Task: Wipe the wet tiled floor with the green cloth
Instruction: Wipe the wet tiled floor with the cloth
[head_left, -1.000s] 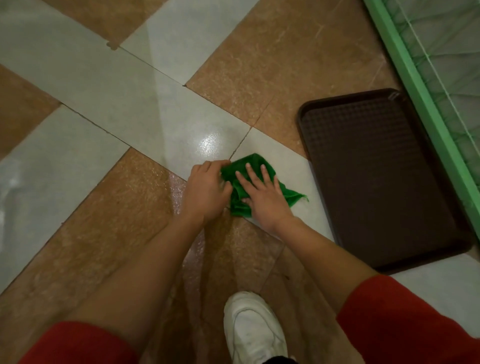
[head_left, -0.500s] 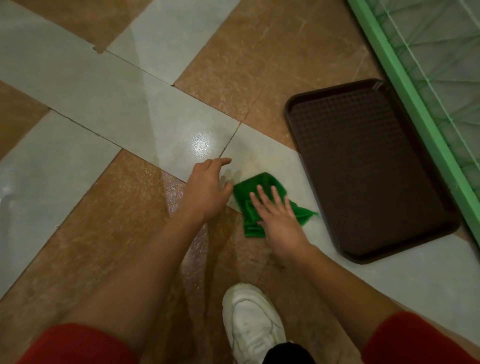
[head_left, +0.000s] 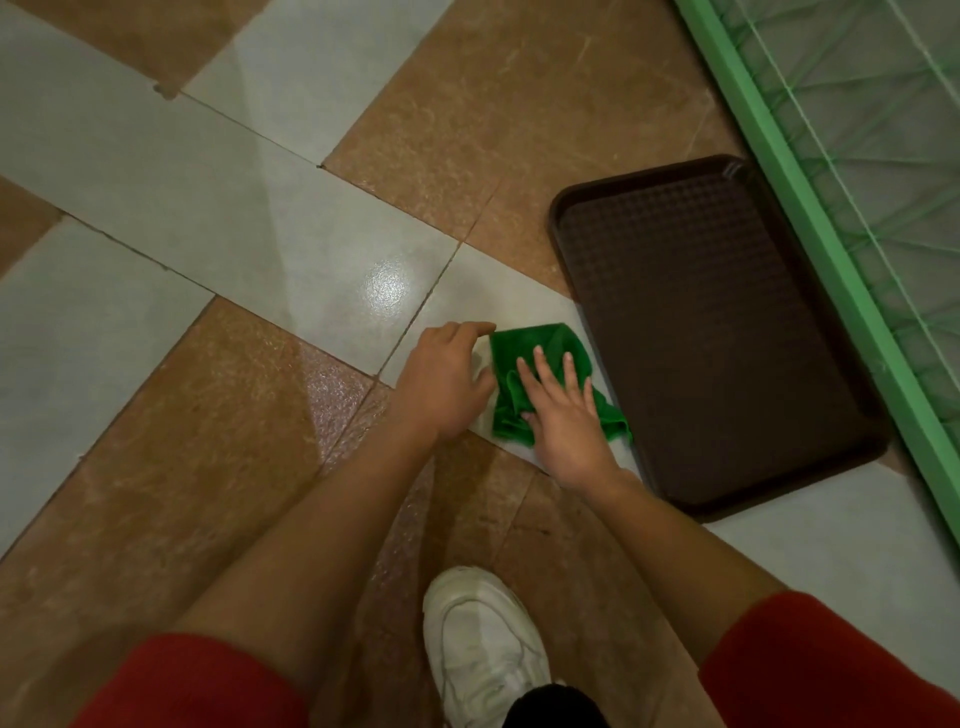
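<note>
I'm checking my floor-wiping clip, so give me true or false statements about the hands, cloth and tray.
The right hand lies flat on the green cloth. True.
The green cloth lies inside the brown tray. False: it lies on the tiled floor, just left of the tray.
The left hand grips the tray's rim. False: it is left of the cloth, away from the tray.
A white shoe shows below the hands. True.
</note>
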